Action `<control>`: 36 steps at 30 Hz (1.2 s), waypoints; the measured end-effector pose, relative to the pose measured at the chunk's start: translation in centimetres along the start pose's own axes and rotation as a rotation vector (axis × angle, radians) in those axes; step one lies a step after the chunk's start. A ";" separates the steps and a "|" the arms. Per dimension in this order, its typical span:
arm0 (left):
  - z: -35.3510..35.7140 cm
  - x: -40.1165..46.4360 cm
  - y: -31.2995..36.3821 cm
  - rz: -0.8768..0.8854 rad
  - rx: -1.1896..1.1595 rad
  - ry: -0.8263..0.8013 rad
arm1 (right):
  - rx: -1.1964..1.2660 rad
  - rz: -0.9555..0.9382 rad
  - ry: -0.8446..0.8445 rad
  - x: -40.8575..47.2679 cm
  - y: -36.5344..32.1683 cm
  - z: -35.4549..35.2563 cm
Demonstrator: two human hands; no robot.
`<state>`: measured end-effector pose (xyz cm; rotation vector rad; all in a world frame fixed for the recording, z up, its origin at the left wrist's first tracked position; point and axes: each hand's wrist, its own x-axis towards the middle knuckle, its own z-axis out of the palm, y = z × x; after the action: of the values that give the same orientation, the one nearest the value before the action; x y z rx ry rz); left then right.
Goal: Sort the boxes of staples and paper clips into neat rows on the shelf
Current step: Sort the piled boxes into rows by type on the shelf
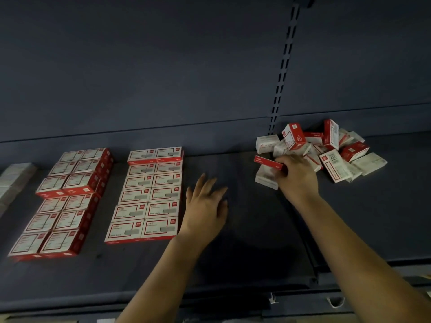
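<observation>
Currently, right hand [294,173] pinches a red box [268,162] at the near-left edge of the jumbled pile [326,150] on the shelf [256,229]; best lifted straight clear, turned label up, then laid square beside the middle block [149,194]. Left hand [206,206] lies flat, fingers spread, just right of that block, partly covering the landing spot. Another stacked block [65,201] sits further left.

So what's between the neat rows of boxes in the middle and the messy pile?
In the head view, mostly bare dark shelf. Only the left hand rests there, open, just beside the neat rows. The right hand grips a red box at the messy pile.
</observation>
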<state>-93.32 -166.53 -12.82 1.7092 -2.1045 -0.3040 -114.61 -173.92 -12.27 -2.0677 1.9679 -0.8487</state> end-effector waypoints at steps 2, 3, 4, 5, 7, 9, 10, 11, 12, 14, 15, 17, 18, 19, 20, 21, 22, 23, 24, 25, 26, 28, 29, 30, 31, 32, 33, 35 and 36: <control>0.2 -0.3 -0.1 -0.012 0.013 -0.039 | 0.043 -0.004 -0.041 -0.5 -0.2 -0.1; 0.1 -0.4 0.0 -0.007 0.019 -0.049 | 0.064 0.001 -0.059 -0.7 -0.3 -0.1; 0.2 -0.4 0.0 -0.003 0.017 -0.051 | 0.089 0.014 -0.079 -1.0 -0.5 -0.2; 0.2 -0.5 -0.1 0.001 0.007 -0.043 | 0.119 0.029 -0.098 -1.3 -0.7 -0.3; 0.2 -0.4 -0.1 0.025 -0.016 0.017 | 0.175 0.050 -0.136 -1.5 -1.1 -0.6; 0.0 -0.4 -0.1 0.017 -0.014 0.026 | 0.199 0.052 -0.152 -1.9 -1.5 -0.8; 0.0 -0.5 -0.1 0.003 -0.013 0.008 | 0.197 0.038 -0.136 -2.1 -1.5 -0.7; -0.1 -0.6 -0.1 -0.001 -0.016 0.002 | 0.194 0.023 -0.112 -2.4 -1.6 -0.7; 0.0 -0.8 -0.2 -0.001 -0.025 0.003 | 0.199 0.012 -0.088 -2.7 -1.6 -0.6; -0.2 -1.0 -0.1 -0.004 -0.059 0.010 | 0.248 -0.010 -0.037 -3.4 -1.6 -0.4; -0.4 -1.1 0.0 -0.009 -0.082 0.012 | 0.291 -0.017 -0.013 -3.8 -1.6 -0.3; -0.7 -1.3 0.3 -0.017 -0.134 0.028 | 0.399 -0.027 0.022 -4.6 -1.9 -0.2; -0.9 -1.4 0.4 -0.019 -0.166 0.046 | 0.445 -0.043 0.034 -5.0 -2.2 -0.1; -1.1 -1.5 0.6 -0.029 -0.202 0.063 | 0.479 -0.068 0.046 -5.4 -2.6 0.0; -1.4 -1.6 0.8 -0.046 -0.245 0.075 | 0.508 -0.099 0.053 -5.8 -2.9 0.1; -1.7 -1.8 0.9 -0.061 -0.294 0.087 | 0.533 -0.136 0.055 -6.1 -3.3 0.2; -2.1 -2.0 1.0 -0.070 -0.349 0.092 | 0.556 -0.179 0.053 -6.5 -3.7 0.3; -2.4 -2.1 0.9 -0.070 -0.403 0.092 | 0.576 -0.222 0.047 -6.8 -4.2 0.4; -2.7 -2.3 0.8 -0.060 -0.448 0.089 | 0.592 -0.262 0.041 -7.0 -4.7 0.5; -3.0 -2.5 0.6 -0.043 -0.477 0.088 | 0.607 -0.295 0.040 -7.2 -5.2 0.5; -3.3 -2.7 0.3 -0.022 -0.492 0.091 | 0.621 -0.322 0.044 -7.4 -5.7 0.6; -3.9 -3.0 -0.6 0.005 -0.489 0.108 | 0.639 -0.356 0.054 -7.6 -6.9 0.7; -4.2 -3.2 -1.0 0.013 -0.478 0.111 | 0.645 -0.366 0.056 -7.6 -7.4 0.8; -4.6 -3.4 -1.4 0.015 -0.468 0.109 | 0.649 -0.370 0.058 -7.7 -7.9 0.9; -5.0 -3.6 -1.9 0.010 -0.462 0.110 | 0.650 -0.368 0.059 -7.8 -8.4 1.1; -5.3 -3.8 -2.4 0.005 -0.460 0.116 | 0.648 -0.367 0.060 -7.8 -9.0 1.3; -5.7 -4.0 -2.8 0.002 -0.457 0.130 | 0.645 -0.368 0.058 -7.9 -9.5 1.5; -6.5 -4.4 -3.8 0.003 -0.459 0.153 | 0.639 -0.376 0.049 -8.0 -10.7 1.9; -7.0 -4.6 -4.3 0.009 -0.464 0.153 | 0.627 -0.385 0.044 -8.0 -11.4 2.2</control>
<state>-85.67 -162.38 -9.17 1.3994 -1.7593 -0.5869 -103.41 -165.48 -10.83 -2.0413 1.1027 -1.3748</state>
